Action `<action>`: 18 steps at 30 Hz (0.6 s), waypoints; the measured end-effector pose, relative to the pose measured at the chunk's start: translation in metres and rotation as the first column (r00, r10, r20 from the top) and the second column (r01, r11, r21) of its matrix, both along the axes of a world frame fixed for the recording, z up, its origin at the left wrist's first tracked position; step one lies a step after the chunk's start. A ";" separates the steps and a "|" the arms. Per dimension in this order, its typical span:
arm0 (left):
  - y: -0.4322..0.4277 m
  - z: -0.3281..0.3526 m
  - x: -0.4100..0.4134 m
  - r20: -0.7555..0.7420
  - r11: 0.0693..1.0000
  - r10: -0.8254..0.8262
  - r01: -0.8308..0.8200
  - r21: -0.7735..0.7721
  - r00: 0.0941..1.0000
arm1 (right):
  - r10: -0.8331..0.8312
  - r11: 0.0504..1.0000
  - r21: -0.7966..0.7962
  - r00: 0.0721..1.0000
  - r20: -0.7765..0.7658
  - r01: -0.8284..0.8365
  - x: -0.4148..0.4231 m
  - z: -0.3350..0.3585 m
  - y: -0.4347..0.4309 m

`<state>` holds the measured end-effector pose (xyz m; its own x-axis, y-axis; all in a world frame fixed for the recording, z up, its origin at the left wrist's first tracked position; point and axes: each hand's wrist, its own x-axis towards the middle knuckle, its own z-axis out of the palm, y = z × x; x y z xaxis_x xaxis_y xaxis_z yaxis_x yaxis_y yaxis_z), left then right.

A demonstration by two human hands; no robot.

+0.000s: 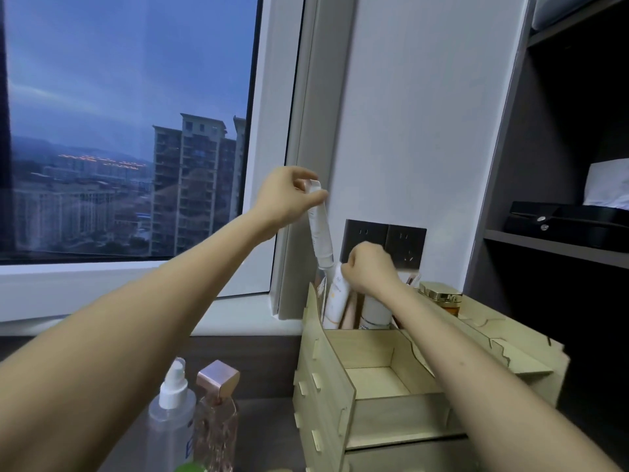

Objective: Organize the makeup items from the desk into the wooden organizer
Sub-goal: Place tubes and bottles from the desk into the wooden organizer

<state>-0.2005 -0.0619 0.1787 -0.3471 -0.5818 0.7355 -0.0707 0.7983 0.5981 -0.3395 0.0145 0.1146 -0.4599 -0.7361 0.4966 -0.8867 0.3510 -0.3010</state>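
My left hand [286, 195] pinches the top end of a slim white tube [321, 233], which hangs cap-down over the back left compartment of the wooden organizer [326, 366]. My right hand [369, 267] is closed on the top of a white and yellow tube [335, 301] standing in that back compartment, beside other pale tubes [374, 311]. The organizer's front middle compartment [377, 381] holds nothing. A gold-capped bottle [440, 294] stands in the back right part.
On the dark desk at the lower left stand a clear spray bottle [172, 413] and a pink perfume bottle with a rose-gold cap [218, 403]. A window sill [136, 291] runs behind. Dark shelves [558, 247] with a black box rise at the right.
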 end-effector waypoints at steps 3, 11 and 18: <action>0.003 0.000 0.002 0.013 1.000 -0.005 0.005 -0.003 1.000 | -0.012 0.997 0.079 0.998 -0.054 0.016 0.000 -0.014 -0.007; 0.004 -0.006 0.002 0.021 0.999 -0.029 0.028 0.020 0.999 | -0.088 0.992 0.074 0.980 -0.176 0.103 -0.016 -0.016 0.002; 0.006 -0.002 0.007 0.011 1.000 -0.016 0.016 0.001 1.000 | 0.011 1.000 -0.015 0.999 -0.039 -0.012 -0.012 -0.018 -0.007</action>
<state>-0.1932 -0.0556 0.1770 -0.3648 -0.5768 0.7309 -0.0646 0.7988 0.5981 -0.3512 0.0074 0.0967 -0.4313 -0.7336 0.5252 -0.9019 0.3362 -0.2712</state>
